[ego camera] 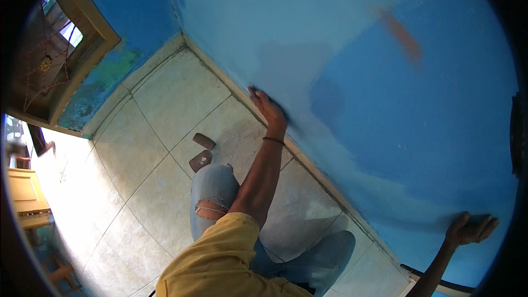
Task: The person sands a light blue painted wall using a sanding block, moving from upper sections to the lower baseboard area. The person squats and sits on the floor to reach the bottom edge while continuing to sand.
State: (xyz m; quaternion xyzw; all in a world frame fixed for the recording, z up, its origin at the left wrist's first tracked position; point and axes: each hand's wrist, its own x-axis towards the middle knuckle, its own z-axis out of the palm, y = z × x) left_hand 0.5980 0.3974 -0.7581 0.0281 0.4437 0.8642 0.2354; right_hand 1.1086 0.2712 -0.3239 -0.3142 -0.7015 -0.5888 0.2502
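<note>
My left hand (pixel 268 109) lies against the light blue painted wall (pixel 231 12), just above the skirting at its foot. A dark band shows along its far side; I cannot tell whether that is shadow or something under the palm. At the lower right my right hand (pixel 470 229) rests at the wall, thumb and fingers apart, with a shadow beside it. I see nothing held in it. On the floor tiles (pixel 148 165) near my bent knee lie two small brown pieces (pixel 204 141), perhaps folded sandpaper, one bearing pale specks.
The tile skirting (pixel 222 78) runs diagonally along the wall and meets another wall at a corner. A brown wooden frame (pixel 88 8) stands at the upper left, near peeling green paint (pixel 111 70). A reddish-brown smear (pixel 402 37) marks the darker blue wall area. Yellow wooden furniture (pixel 27 189) is at the far left.
</note>
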